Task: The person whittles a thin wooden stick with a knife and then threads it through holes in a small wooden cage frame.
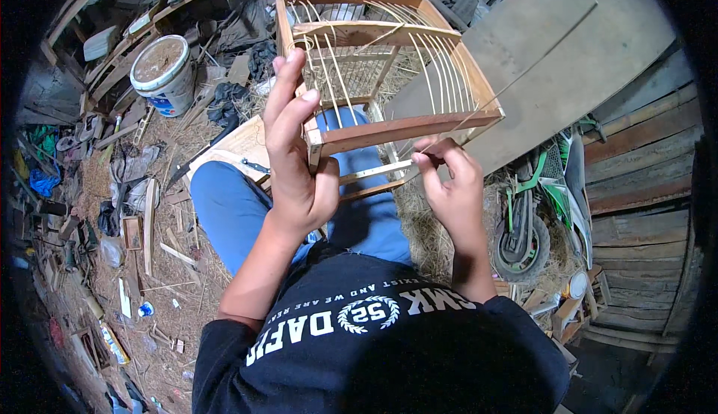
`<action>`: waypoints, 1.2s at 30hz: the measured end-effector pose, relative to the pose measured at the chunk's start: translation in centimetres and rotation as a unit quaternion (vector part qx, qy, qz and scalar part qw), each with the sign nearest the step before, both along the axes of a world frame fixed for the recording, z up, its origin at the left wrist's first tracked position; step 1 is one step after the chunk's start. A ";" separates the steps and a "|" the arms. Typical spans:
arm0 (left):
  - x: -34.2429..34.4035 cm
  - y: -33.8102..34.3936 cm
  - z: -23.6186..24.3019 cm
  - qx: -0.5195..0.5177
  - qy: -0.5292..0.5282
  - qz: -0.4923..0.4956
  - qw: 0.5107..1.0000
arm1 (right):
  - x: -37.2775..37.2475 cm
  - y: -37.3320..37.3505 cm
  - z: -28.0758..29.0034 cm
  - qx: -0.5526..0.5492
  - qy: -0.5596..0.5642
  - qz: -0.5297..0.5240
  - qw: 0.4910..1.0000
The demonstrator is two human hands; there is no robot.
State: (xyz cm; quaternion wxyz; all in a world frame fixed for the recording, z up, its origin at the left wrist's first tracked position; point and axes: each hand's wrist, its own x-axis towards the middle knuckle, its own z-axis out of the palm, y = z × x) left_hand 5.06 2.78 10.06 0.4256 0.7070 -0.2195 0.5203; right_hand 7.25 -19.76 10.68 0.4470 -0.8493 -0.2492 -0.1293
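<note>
A small wooden cage [406, 122] with curved, thin pale bars rests over my legs in blue jeans. My left hand [299, 167] grips its near left corner, two fingers raised along the side and the thumb lower down. Below the cage's near right corner, my right hand [449, 182] pinches a long thin rod [559, 41], which slants up to the upper right past the frame. A pale board [224, 148] lies beside my left thigh, with a small dark-handled tool [256, 165] on it.
A white bucket [160, 77] stands at upper left among wood scraps on a straw-strewn floor [191, 253]. A large flat panel [568, 62] leans at upper right above a green motorbike [535, 219], beside a plank wall [636, 242].
</note>
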 end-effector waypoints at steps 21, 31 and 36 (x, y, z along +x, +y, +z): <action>-0.1 0.4 0.1 0.004 0.028 -0.001 1.000 | 0.7 0.5 -2.4 0.072 -0.036 -0.013 0.997; -0.1 -0.1 0.7 -0.004 0.036 -0.034 0.999 | 0.4 0.3 0.2 0.093 -0.157 -0.095 0.979; -0.5 -0.3 1.2 0.001 0.031 -0.042 0.999 | 0.3 0.8 4.5 0.146 -0.255 -0.130 0.947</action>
